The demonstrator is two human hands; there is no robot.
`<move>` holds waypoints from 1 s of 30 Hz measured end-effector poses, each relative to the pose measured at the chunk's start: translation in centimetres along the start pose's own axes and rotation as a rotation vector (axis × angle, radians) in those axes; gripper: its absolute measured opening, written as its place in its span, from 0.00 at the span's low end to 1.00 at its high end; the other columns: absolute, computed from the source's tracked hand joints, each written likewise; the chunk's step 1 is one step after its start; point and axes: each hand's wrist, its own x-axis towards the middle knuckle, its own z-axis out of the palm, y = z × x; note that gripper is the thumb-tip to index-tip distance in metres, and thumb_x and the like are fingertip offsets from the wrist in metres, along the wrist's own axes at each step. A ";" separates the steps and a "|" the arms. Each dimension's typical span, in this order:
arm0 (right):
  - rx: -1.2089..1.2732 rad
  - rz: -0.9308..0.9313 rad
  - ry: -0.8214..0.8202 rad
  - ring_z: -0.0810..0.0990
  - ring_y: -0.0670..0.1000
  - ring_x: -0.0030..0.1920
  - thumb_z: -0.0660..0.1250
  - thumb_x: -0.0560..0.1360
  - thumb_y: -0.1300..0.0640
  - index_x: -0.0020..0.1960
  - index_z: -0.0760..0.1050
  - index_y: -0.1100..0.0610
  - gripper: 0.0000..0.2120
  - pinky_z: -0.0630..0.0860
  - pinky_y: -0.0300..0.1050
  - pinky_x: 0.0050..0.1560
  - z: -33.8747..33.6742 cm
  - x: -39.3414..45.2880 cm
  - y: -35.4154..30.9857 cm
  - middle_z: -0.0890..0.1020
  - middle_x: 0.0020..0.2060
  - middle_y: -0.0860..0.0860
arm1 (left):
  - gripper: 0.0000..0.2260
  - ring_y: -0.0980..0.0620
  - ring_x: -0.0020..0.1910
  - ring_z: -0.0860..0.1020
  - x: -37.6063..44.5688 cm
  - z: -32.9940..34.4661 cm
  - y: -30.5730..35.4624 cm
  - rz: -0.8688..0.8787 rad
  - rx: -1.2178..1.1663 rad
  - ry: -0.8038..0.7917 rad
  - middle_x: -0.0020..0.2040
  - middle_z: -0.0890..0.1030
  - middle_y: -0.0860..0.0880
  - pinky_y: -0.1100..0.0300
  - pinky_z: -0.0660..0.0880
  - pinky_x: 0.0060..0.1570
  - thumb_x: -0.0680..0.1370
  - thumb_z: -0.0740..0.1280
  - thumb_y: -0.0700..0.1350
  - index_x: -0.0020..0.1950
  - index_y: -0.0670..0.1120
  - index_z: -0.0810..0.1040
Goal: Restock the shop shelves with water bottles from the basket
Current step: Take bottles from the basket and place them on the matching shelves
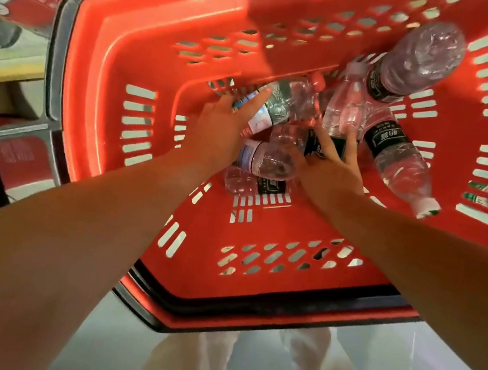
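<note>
Both my hands, left [216, 130] and right [330, 163], reach spread-fingered into the basket [101, 64]; best to wrap one bottle [282, 104] squarely.

Room and blocks inside the red basket

The basket [149, 49] is open on top, so arms come in from above with nothing in the way. Its tall red walls close off all four sides. The bottles lie in a tight pile in the middle, touching each other. The left hand [213, 129] and right hand [331, 167] fill the space over the pile. One big bottle [418, 59] leans against the far wall and another bottle [401, 162] lies by the right wall. The bare floor of the basket is free on the left and near side.
</note>
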 end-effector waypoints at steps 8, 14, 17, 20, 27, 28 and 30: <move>0.502 0.022 0.128 0.82 0.59 0.48 0.64 0.78 0.52 0.62 0.72 0.56 0.14 0.79 0.53 0.49 -5.7 -3.8 -0.8 0.82 0.49 0.57 | 0.41 0.37 0.66 0.72 -5.2 -4.2 2.4 -0.060 -0.288 0.021 0.71 0.68 0.37 0.47 0.74 0.61 0.75 0.70 0.41 0.80 0.59 0.50; 0.456 0.224 0.313 0.81 0.66 0.47 0.63 0.79 0.53 0.59 0.72 0.62 0.14 0.76 0.56 0.45 -12.2 -11.0 -2.1 0.82 0.47 0.64 | 0.39 0.43 0.66 0.74 -11.7 -11.9 5.4 -0.058 -0.517 0.129 0.69 0.74 0.43 0.50 0.73 0.62 0.75 0.69 0.40 0.81 0.50 0.54; 0.464 0.258 0.358 0.81 0.66 0.47 0.64 0.79 0.52 0.58 0.72 0.62 0.14 0.76 0.55 0.44 -16.0 -15.6 -2.5 0.82 0.46 0.63 | 0.41 0.42 0.57 0.79 -15.3 -16.0 7.6 -0.072 -0.627 0.120 0.63 0.78 0.43 0.44 0.77 0.53 0.72 0.68 0.43 0.81 0.56 0.52; 0.490 0.236 0.456 0.81 0.65 0.44 0.65 0.78 0.53 0.62 0.72 0.62 0.17 0.75 0.52 0.43 -20.2 -21.2 -2.8 0.82 0.44 0.64 | 0.38 0.45 0.57 0.79 -19.7 -20.6 10.3 -0.059 -0.786 0.132 0.64 0.78 0.47 0.42 0.76 0.55 0.75 0.68 0.47 0.80 0.59 0.52; 0.635 0.152 0.716 0.81 0.57 0.52 0.68 0.77 0.56 0.66 0.75 0.57 0.18 0.73 0.43 0.51 -30.3 -35.0 -5.1 0.82 0.57 0.56 | 0.40 0.66 0.61 0.74 -31.0 -30.7 16.8 -0.013 -0.928 0.234 0.68 0.71 0.63 0.66 0.72 0.58 0.73 0.70 0.41 0.79 0.58 0.52; 0.648 0.134 0.740 0.81 0.55 0.52 0.68 0.77 0.56 0.65 0.75 0.55 0.17 0.71 0.40 0.50 -31.5 -36.8 -5.5 0.82 0.57 0.54 | 0.41 0.69 0.62 0.73 -32.7 -32.0 17.6 -0.011 -0.951 0.253 0.69 0.70 0.63 0.70 0.71 0.56 0.74 0.70 0.36 0.78 0.58 0.52; 0.669 0.111 0.800 0.81 0.54 0.51 0.69 0.76 0.56 0.64 0.76 0.55 0.17 0.68 0.37 0.49 -33.6 -40.3 -6.4 0.83 0.54 0.52 | 0.41 0.67 0.62 0.73 -36.4 -34.6 19.3 -0.021 -1.008 0.284 0.71 0.70 0.58 0.72 0.71 0.54 0.74 0.69 0.31 0.79 0.57 0.53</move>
